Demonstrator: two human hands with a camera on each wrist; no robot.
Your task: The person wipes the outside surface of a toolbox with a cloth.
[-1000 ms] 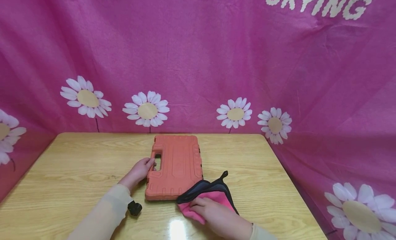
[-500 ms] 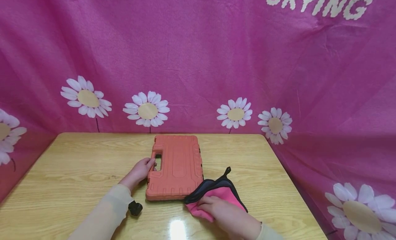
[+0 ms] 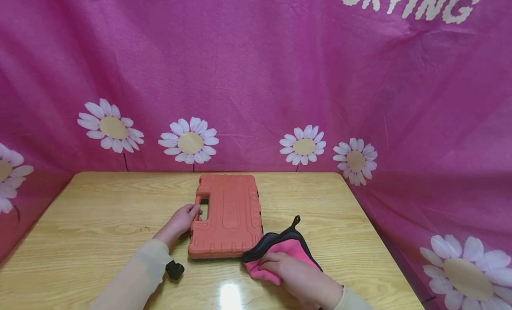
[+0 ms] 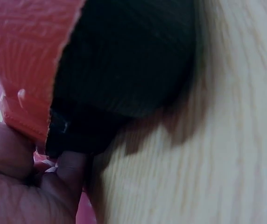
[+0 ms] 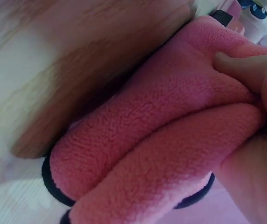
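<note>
The pink cloth [image 3: 294, 248] is at the right hand [image 3: 298, 276], which pinches a fold of it with bent fingers. The orange case [image 3: 232, 216] lies on the wooden table [image 3: 120, 212], just right of the left hand [image 3: 180, 223]; this hand grips its handle [image 3: 198, 200], seemingly with fingers beneath.

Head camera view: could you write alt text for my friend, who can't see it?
A person's right hand grips a pink, black-edged cloth at the near right corner of an orange-red case, whose handle the left hand holds. Behind the wooden table hangs a magenta curtain printed with white daisies.
</note>
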